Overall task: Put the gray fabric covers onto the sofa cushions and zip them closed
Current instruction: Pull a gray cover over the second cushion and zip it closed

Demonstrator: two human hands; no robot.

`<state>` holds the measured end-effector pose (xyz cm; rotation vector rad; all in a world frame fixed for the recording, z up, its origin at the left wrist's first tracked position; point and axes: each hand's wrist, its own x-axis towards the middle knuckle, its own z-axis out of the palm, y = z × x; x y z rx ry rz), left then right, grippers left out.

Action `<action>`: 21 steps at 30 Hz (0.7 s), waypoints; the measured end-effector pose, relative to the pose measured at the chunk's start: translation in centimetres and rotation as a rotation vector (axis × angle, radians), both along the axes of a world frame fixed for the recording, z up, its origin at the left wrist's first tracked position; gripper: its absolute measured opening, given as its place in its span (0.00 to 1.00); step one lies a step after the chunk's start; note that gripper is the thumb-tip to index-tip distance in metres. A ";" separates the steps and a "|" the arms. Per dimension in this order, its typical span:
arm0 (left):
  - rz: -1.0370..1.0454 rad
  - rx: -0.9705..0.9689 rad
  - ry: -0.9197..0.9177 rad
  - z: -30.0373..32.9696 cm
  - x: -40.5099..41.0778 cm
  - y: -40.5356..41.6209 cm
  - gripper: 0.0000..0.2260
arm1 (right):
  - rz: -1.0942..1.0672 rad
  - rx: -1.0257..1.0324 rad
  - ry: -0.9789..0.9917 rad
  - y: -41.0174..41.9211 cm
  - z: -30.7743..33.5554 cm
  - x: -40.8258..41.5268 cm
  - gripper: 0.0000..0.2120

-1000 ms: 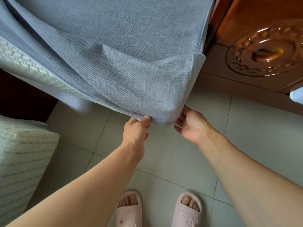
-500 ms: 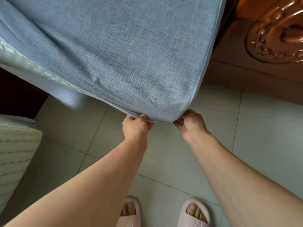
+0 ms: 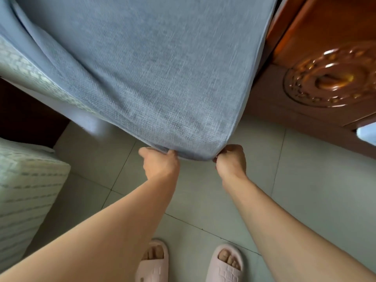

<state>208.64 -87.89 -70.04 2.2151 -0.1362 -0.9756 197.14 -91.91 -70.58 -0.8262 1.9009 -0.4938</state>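
Both hands are holding the bottom corner of the gray cover (image 3: 154,74). The left hand (image 3: 160,164) is pinching its edge, and the right hand (image 3: 231,159) is gripping the corner tip. The cushion (image 3: 22,72) is peeking out at the cover's left edge.

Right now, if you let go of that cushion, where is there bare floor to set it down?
Bare tile floor lies right of the right hand, below the carved wooden furniture. Another patch sits between the uncovered cushion and left hand. By the slippers it is crowded.
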 end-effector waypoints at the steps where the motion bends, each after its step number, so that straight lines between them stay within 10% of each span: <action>1: 0.018 0.018 -0.055 1.4 0.2 -0.2 0.15 | 0.044 -0.042 0.025 0.4 1.5 -0.1 0.06; 10: -0.680 0.066 -0.846 9.5 2.8 -0.3 0.31 | 0.586 -0.569 0.542 2.2 10.8 2.4 0.36; 21: -0.756 0.173 -0.726 11.9 8.8 -1.4 0.24 | 1.306 -0.323 0.572 -1.2 13.4 9.0 0.36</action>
